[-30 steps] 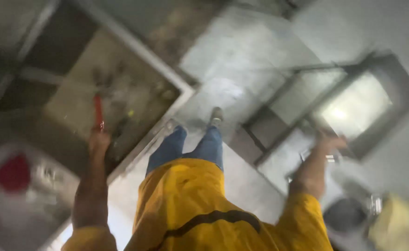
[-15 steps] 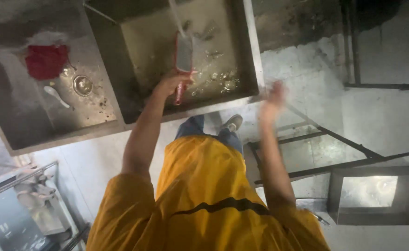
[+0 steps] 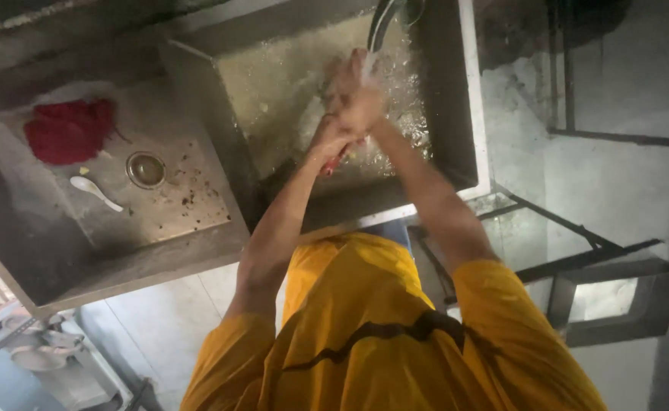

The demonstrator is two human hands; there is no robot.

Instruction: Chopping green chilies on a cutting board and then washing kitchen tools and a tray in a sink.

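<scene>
Both hands meet under the tap (image 3: 384, 19), right where the water falls, so the water can run over them and over the thing they hold. The left hand (image 3: 333, 133) is lower and is wrapped tight round a red-handled tool (image 3: 337, 157); only a bit of its red handle peeks out below the fist. The right hand (image 3: 359, 99) is pressed on top of the left one, but I cannot tell if it is gripping the tool or just rubbing, because the splashing water hides the fingers. All this is over the right sink (image 3: 471, 114), which catches the water. The left sink (image 3: 114, 251) beside it has a red cloth (image 3: 68, 131), a white spoon (image 3: 95, 190) and a round drain (image 3: 146, 168) lying in it, well apart from the hands
</scene>
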